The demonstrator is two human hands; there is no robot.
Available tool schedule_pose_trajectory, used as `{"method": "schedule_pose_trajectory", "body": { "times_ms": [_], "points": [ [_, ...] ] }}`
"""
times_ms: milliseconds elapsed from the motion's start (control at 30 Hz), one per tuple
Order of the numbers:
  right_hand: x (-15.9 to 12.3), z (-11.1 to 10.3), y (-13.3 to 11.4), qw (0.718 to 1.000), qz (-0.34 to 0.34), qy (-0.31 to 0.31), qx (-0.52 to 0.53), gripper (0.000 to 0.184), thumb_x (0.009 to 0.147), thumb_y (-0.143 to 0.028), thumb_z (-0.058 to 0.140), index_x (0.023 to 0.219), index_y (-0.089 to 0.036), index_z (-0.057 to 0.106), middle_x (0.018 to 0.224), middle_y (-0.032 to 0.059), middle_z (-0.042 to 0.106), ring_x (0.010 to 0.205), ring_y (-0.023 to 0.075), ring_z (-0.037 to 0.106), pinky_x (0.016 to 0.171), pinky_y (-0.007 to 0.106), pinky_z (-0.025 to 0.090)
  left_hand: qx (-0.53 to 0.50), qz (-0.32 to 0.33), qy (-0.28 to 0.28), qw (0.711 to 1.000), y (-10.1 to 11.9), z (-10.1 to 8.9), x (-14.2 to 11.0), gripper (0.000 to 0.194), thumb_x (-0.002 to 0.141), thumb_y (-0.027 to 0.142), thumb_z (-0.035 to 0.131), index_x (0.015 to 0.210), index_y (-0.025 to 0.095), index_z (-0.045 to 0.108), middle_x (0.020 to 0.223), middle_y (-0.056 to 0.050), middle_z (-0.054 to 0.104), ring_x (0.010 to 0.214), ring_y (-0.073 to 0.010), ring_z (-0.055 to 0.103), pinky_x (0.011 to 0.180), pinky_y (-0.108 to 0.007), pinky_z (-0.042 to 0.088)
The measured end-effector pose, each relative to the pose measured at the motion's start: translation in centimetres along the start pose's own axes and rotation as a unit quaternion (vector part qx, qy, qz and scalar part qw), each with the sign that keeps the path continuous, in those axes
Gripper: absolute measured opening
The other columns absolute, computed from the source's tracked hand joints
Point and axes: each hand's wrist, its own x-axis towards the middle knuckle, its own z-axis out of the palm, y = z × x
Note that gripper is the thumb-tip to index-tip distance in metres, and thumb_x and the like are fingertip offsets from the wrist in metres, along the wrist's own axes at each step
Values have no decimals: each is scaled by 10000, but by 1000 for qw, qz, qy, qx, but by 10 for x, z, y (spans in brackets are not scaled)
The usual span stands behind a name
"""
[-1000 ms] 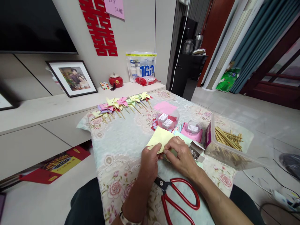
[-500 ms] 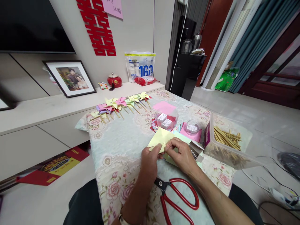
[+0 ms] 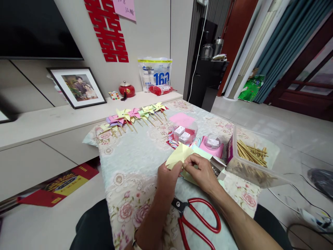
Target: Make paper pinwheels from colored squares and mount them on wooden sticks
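A pale yellow sheet of paper (image 3: 181, 151), creased and partly folded, is held between both hands above the table. My left hand (image 3: 169, 173) pinches its lower left part, thumb on top. With thumb and fingertips together, my right hand (image 3: 201, 171) grips the paper's lower right edge, close to the left thumb. Below the hands lie red-handled scissors (image 3: 195, 218), their blades hidden under my left wrist. A small open box (image 3: 218, 167) with shiny metal bits stands just beyond my right hand, beside pale green paper (image 3: 200, 152).
Several paper pinwheels on sticks (image 3: 134, 116) lie at the table's far left. A clear bin of wooden sticks (image 3: 252, 158) stands on the right. Round clear containers (image 3: 191, 130) holding small white boxes and pink paper (image 3: 182, 119) lie beyond the hands.
The yellow paper has turned and tilted slightly, and its lower edge now bends near the fingertips. My left hand has shifted a little right; the right hand stays nearly in place.
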Motion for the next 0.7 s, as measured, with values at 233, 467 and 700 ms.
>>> {"method": "schedule_pose_trajectory", "body": {
  "times_ms": [233, 467, 700],
  "points": [
    [-1, 0, -1, 1000, 2, 5, 8, 200, 804, -281, 596, 623, -196, 587, 647, -12, 537, 650, 164, 500, 623, 278, 371, 6, 6, 7, 1000, 0, -1, 0, 189, 666, 280, 665, 549, 180, 554, 502, 35, 529, 514, -117, 477, 524, -220, 403],
    [-1, 1, 0, 1000, 7, 6, 17, 200, 810, -290, 603, 634, -195, 605, 648, -7, 553, 652, 164, 515, 617, 274, 379, 26, -5, 12, 1000, -2, -2, 1, 195, 686, 304, 666, 573, 181, 566, 507, 35, 526, 510, -119, 470, 520, -226, 387],
    [0, -18, -2, 999, -10, 40, 27, 195, 834, -340, 623, 720, -184, 650, 684, 2, 575, 641, 157, 522, 596, 278, 383, 40, -25, 12, 999, 2, -10, 3, 261, 673, 322, 676, 505, 188, 528, 460, 50, 479, 485, -105, 432, 506, -219, 361]
  ]
}}
